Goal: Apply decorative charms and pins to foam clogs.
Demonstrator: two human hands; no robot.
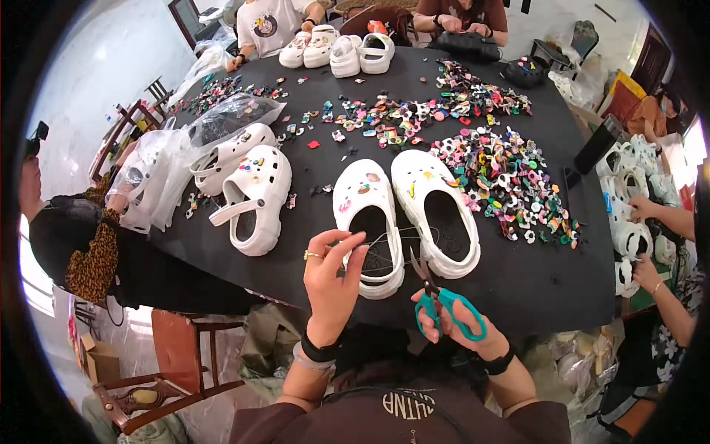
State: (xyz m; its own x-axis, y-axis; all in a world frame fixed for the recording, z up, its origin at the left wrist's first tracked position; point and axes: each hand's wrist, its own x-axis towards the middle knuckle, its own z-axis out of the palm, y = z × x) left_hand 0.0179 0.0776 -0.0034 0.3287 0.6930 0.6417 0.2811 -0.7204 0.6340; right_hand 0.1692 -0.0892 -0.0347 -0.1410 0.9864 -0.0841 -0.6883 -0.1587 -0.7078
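Black table [532, 296]: we find it spread beneath the central clogs, our landmark.
Clear bags: left of the central clogs, we make out one [235, 115] with something dark inside, and another [151, 177] that seems to contain white footwear.
Charm heap [510, 177]: loose on the table, right of the central clogs, many colours, in no container that we can see.
Central clogs [360, 198]: a white pair, side by side, toes pointing away from us. Charms already sit on both uppers; whether more are due, we cannot tell. Through the foot openings we see dark insoles.
Neighbouring clogs [257, 177]: white, left of the central clogs; charms show on the nearer one.
Left hand [333, 281]: at the heel of the left central clog, thumb and forefinger apparently pinching the thin cord.
Right hand [484, 342]: nearer us than the central clogs, grasping the scissors.
Scissors [429, 284]: teal handles, blades parted, tips by the gap between the heels.
Thin cord [386, 237]: looped across the central clogs' heels. We see no cut, so we judge the trimming unfinished.
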